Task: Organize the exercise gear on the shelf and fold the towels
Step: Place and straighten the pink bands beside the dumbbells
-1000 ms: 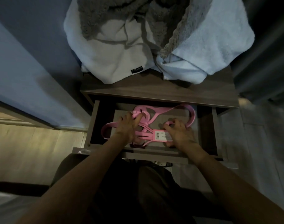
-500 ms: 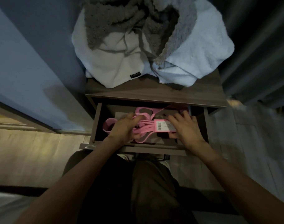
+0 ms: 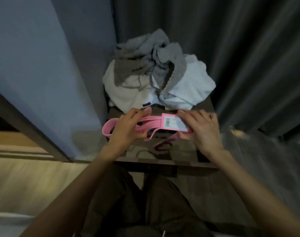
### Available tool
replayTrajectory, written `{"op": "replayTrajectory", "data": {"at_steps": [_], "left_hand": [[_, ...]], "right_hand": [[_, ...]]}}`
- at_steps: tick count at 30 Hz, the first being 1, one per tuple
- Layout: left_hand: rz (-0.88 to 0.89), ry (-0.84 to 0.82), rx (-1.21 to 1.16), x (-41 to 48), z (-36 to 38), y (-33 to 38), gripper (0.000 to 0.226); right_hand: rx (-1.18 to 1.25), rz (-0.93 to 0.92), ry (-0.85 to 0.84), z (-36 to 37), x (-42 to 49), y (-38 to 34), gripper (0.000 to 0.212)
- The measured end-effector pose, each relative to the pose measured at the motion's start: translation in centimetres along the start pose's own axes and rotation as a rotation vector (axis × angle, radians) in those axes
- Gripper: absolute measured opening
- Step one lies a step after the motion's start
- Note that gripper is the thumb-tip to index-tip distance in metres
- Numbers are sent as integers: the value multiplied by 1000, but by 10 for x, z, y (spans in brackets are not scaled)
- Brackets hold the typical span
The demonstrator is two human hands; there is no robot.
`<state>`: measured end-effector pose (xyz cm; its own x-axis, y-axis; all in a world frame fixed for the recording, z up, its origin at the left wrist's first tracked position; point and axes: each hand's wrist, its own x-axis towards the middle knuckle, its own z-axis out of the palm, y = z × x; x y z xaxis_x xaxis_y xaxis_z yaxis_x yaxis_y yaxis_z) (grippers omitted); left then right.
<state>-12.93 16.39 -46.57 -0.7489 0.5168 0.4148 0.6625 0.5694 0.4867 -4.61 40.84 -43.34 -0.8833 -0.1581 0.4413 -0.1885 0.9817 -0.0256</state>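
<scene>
Where a second ago the pink bands [image 3: 150, 128] lay loose in the bottom of the drawer [image 3: 163, 164] with both hands down among them, they are now gathered into one bunch and held up above it, level with the front of the towels [image 3: 156, 82]. The left hand [image 3: 128, 128] grips the bunched strands, fingers curled over the top and thumb underneath. The right hand [image 3: 203, 130] pinches the other end at the label [image 3: 175, 124], fingers lying across it and thumb below. One flat loop sticks out past the left hand towards the wall [image 3: 43, 65], and another strand droops from the bunch down towards the drawer. The view has also tipped upward: the towels, grey on top of white, now sit in the middle of the picture on the cabinet [image 3: 207, 105], with much more of the dark curtain [image 3: 248, 57] showing behind them.

The whole picture is smeared by motion. The inside of the drawer is dark and blurred, so what lies in it cannot be made out. The right hand covers the end of the bands, and the number of separate bands in the bunch cannot be told. Only the barcode on the label is clear; the print beside it is too small to read. Both forearms are cut off by the lower edge.
</scene>
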Motion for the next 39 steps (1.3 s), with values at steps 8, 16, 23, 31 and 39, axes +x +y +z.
{"op": "replayTrajectory", "data": {"at_steps": [8,16,23,31,39], "left_hand": [[40,247,-24,35,-77,39,66],[64,386,-60,85,-104,25,64],[41,415,-119,153,-98,-9,62],[-128,340,-226,223,-164,-1,69],[-101,265,-196,262,-260,35,58]], "right_hand": [[-17,-41,311,-69,51,-14,47],[-31,-83,480,-78,105,-5,52],[-61,-90,559,-57,172,29,46],[9,-19,459,-109,254,24,43],[125,41,317,-190,308,11,49]]}}
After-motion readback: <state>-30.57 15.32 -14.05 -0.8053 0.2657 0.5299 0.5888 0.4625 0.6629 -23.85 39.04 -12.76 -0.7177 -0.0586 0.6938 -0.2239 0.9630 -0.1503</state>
